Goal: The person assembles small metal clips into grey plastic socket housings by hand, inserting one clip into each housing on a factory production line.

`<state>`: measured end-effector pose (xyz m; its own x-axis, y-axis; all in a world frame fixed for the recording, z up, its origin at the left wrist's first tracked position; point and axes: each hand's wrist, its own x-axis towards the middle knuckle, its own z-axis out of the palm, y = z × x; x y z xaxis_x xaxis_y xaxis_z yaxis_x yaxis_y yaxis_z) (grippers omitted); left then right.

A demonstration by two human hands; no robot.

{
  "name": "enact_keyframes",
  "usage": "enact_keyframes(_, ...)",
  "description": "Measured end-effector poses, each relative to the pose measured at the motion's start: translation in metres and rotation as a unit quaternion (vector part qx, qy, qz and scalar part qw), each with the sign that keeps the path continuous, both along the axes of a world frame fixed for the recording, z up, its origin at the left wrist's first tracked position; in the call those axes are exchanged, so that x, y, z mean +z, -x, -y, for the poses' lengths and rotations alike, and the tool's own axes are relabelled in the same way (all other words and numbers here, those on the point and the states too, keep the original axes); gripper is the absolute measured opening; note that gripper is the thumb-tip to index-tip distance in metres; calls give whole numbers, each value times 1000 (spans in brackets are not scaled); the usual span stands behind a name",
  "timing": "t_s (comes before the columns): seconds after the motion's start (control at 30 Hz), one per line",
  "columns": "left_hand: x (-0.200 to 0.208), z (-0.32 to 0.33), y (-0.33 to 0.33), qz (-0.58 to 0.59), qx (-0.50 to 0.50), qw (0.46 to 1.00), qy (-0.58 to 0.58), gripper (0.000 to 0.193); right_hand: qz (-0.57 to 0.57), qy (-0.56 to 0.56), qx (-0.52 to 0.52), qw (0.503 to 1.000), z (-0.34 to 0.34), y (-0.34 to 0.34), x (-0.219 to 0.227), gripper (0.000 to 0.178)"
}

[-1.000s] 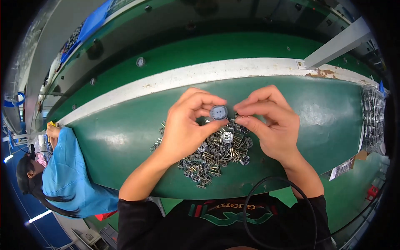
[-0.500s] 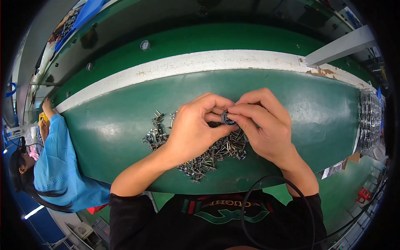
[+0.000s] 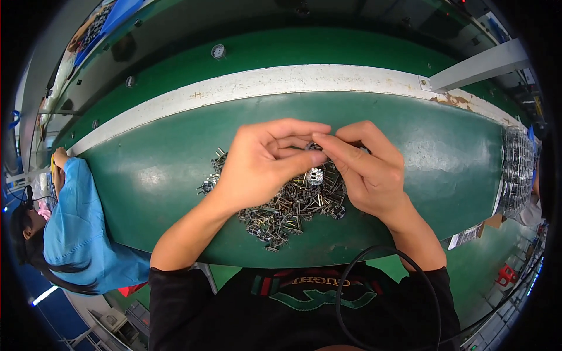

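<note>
Above a heap of small metal parts with pins (image 3: 293, 207), my two hands meet at the fingertips. Between them is a small dark round part (image 3: 315, 147), mostly covered by the fingers. My left hand (image 3: 260, 161) pinches it from the left, thumb below and fingers stretched above. From the right, the thumb and fingers of my right hand (image 3: 372, 169) close on it. Just under the left thumb shows a shiny round piece with dark slots (image 3: 315, 176); whether it lies on the heap or hangs from the fingers I cannot tell.
A white ledge (image 3: 263, 79) runs along the far side of the green table (image 3: 158, 175). Clear trays (image 3: 515, 169) are stacked at the right end. A co-worker in a blue top (image 3: 76, 222) sits at the left. A black cable (image 3: 436, 292) loops before my chest.
My fingertips have shifted slightly up and left, and the ring-like part between them is now more hidden. The shiny slotted piece has come into sight below them. The co-worker's arm has moved slightly.
</note>
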<state>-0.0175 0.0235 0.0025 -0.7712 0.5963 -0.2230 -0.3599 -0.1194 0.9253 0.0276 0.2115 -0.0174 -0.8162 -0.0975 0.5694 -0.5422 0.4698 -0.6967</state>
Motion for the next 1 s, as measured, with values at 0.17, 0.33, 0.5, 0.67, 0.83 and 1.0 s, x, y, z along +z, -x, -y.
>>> enact_keyframes(0.17,-4,16,54,-196,133,964,121,21,134,-28,9,991,-20,7,-6,16)
enact_keyframes(0.33,-20,56,177,-350,272,832,333,24,132,-184,62,972,-26,9,-5,18)
enact_keyframes(0.5,-59,74,249,-349,257,790,435,25,214,-185,79,956,-32,3,0,15)
enact_keyframes(0.67,-59,58,233,-371,284,778,419,31,266,-173,109,942,-46,5,6,14)
enact_keyframes(0.83,-40,55,180,-511,-7,789,341,42,254,-86,103,958,-52,11,0,13)
enact_keyframes(1.0,-30,45,169,-458,-44,800,386,41,322,118,105,933,-47,15,4,22)
